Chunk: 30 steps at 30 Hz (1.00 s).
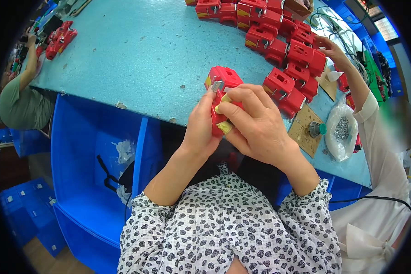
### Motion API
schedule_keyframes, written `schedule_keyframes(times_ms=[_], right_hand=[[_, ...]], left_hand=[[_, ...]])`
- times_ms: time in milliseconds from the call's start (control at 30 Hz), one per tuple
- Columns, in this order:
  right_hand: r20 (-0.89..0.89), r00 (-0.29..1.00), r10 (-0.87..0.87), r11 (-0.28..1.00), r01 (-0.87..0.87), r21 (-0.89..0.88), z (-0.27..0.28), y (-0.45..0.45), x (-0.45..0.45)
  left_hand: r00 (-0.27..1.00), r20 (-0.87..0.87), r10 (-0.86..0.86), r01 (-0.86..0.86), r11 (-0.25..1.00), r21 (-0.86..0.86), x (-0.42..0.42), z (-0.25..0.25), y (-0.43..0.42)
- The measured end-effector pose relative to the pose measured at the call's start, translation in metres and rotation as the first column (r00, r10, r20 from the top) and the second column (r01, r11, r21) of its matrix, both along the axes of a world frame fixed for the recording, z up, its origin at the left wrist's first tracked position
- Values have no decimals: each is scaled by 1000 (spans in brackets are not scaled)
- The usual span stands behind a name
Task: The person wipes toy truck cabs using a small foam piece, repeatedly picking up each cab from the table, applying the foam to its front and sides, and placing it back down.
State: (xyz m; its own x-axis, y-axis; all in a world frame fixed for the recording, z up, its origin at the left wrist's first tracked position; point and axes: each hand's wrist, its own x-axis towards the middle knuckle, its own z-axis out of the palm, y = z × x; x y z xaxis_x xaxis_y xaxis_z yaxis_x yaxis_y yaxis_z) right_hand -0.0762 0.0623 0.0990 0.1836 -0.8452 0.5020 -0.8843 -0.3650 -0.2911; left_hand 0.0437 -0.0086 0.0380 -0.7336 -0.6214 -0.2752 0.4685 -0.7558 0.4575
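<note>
My left hand (198, 119) is wrapped round a red toy car body (227, 74) with a yellow mark on its side, held just over the table's near edge. A small silvery piece (218, 85) shows by the left thumb, against the car. My right hand (259, 124) grips the same car body from the right, thumb and fingertips pressed close together on it. Yellow covers (224, 127) sit on several of its fingertips. Whether a small part lies between those fingertips is hidden.
Several red car bodies (278, 82) are grouped on the blue-green table (137, 55). Rightward are a green-capped bottle (316, 129) and a bag of small metal parts (342, 130). A co-worker's hand (332, 49) reaches in there; another person (25, 100) sits left. Blue bins (84, 150) stand below.
</note>
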Motion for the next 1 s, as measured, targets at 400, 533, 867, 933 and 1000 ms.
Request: schedule_keyframes(times_ms=[400,533,867,933,1000], right_hand=[[421,902,-101,993,68,93,2,15,-5],[768,569,-296,955,163,247,-28,44,-16],[951,-267,-158,903,-429,30,-35,58,-28],[955,-256,-153,894,-447,23,-27,57,-36],[941,-34,-338,869,-396,298,-14,55,-39]], left_hand=[[988,-70,-141,149,981,122,0,2,-2],[987,-107,-118,133,982,137,1,-6,-4],[994,-111,-27,0,971,-241,-17,-2,-15],[969,-197,-151,45,887,-459,-14,2,-37],[992,-71,-100,40,810,-585,-21,9,-64]])
